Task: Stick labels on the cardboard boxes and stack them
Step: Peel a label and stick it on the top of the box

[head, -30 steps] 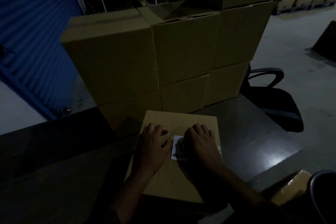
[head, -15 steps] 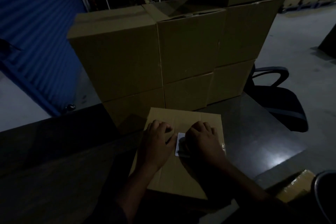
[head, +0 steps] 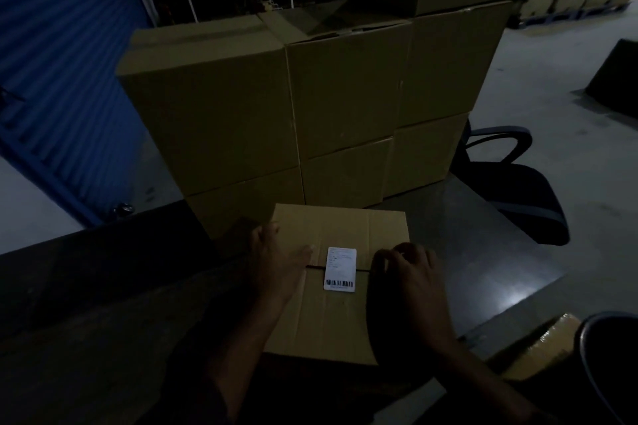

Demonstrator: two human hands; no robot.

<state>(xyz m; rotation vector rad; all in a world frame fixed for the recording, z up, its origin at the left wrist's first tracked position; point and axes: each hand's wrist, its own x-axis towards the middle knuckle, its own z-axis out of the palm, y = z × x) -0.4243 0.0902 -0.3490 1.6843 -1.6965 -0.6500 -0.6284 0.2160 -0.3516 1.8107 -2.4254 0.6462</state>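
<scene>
A wall of stacked cardboard boxes point(head: 241, 121) stands two high along the far side of the dark surface point(head: 483, 245), with a further box on top at the right end. Just in front of it, near the middle of the surface, lies the smaller cardboard box point(head: 331, 321) being worked on, its top seam running left to right. The white barcode label point(head: 340, 268) sits flat across that seam, near the centre of the lid.

The left hand point(head: 276, 264) rests on the box's left part, fingers fairly straight and reaching toward the left edge, holding nothing. The right hand point(head: 407, 272) lies just right of the label with fingers curled; whether they pinch anything I cannot tell in this dim light.

The label looks seated, so the step in hand is probably a last smoothing and then lifting. Grip the box by its left and right sides, thumbs clear of the label, and raise it level.

Bare surface lies to the right toward the office chair point(head: 511, 183); the near right corner drops off close by. The stack's left column top looks the lowest landing.
</scene>
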